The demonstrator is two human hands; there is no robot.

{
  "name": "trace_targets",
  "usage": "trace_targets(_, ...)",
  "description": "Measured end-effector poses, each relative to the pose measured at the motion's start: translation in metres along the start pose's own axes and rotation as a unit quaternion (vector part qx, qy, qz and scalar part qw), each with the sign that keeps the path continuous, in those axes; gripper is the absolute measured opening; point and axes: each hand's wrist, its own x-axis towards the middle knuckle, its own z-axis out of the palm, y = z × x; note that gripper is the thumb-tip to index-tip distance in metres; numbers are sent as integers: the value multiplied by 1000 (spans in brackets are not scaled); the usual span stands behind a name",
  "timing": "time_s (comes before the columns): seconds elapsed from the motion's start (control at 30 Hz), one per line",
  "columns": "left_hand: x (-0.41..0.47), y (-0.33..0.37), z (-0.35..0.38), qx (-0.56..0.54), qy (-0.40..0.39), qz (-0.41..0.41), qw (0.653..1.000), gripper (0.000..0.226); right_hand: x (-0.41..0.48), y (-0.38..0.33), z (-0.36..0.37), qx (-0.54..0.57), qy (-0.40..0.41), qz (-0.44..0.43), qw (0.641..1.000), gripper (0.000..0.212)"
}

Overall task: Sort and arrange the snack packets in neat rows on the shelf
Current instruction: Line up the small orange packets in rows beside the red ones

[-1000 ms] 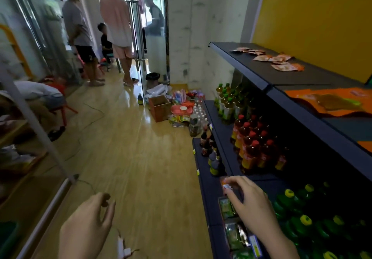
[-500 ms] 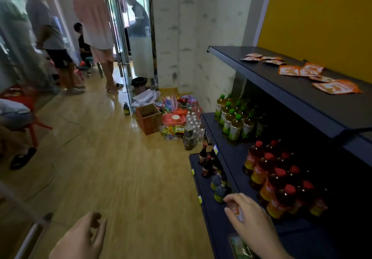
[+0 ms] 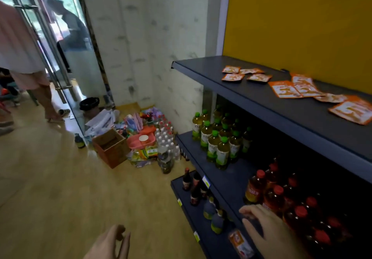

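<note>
down low, well below the top shelf (image 3: 302, 111), the right hand (image 3: 269, 230) hangs at the front of the lower tiers, its fingers curled and close together. an orange loose packet (image 3: 239, 243) shows just under its thumb side. whether the thumb is pinching that packet or it only lies there, i cannot tell; the blur hides the contact. the left hand (image 3: 108, 244) is further out from the top shelf, over the floor, with its fingers loosely curled and nothing visible in them.

up on the top shelf itself, the small orange packets (image 3: 233, 76) sit in a rough cluster at its far end, and the larger orange packets (image 3: 284, 89) overlap and lie askew nearer along it. no rows yet, so the job looks to be in its early part.

how will they handle? my read is flat foil-type sachets: very light, floppy, slick-faced, and likely to slide on the smooth surface of the top shelf. best hold looks to be a thumb-and-finger pinch on a sealed edge or corner, not a squeeze on the belly, where the contents could crush. the overlapped ones probably want sliding apart with flat fingers first. the red-capped bottles (image 3: 275, 196), one tier under the top shelf, stand close to the right hand, so a careless lift could knock one.
</note>
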Motion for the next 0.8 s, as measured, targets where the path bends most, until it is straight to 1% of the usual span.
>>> trace_targets(0.07, 35, -1, 14, 7, 6, 36, 999, 46, 29, -3, 0, 3, 13, -3, 1000, 28)
trace_targets(0.1, 52, 0, 21, 14, 15, 59, 998, 49, 45, -6, -1, 2, 18, -9, 1000, 24)
trace_targets(0.17, 85, 9, 29, 8, 15, 65, 998, 40, 79, -10, -6, -2, 32, -26, 999, 15)
trace_targets(0.23, 122, 25, 30, -20, -1, 39, 999, 26, 113, -15, -17, -9, 46, -44, 998, 12)
trace_targets(0.3, 157, 49, 30, -28, 27, 38, 999, 18, 143, -21, -33, -4, 70, -52, 996, 14)
trace_targets(0.4, 202, 95, 23, -65, 82, 80, 991, 18, 180, -32, -60, 3, 114, -81, 990, 15)
trace_targets(0.43, 215, 111, 20, -71, 96, 94, 988, 14, 189, -35, -70, 2, 128, -90, 988, 15)
trace_targets(0.47, 228, 126, 17, -71, 99, 113, 986, 10, 197, -38, -79, 0, 140, -96, 985, 15)
trace_targets(0.53, 251, 159, 13, -76, 86, 180, 977, 6, 210, -42, -96, -9, 172, -107, 979, 20)
trace_targets(0.63, 284, 209, 16, -125, 71, 287, 947, 3, 225, -42, -121, -30, 217, -100, 971, 25)
trace_targets(0.73, 313, 258, 29, -170, 53, 365, 914, 19, 239, -38, -144, -69, 251, -72, 963, 19)
trace_targets(0.8, 334, 291, 42, -179, 30, 387, 904, 22, 250, -36, -159, -101, 258, -38, 960, 16)
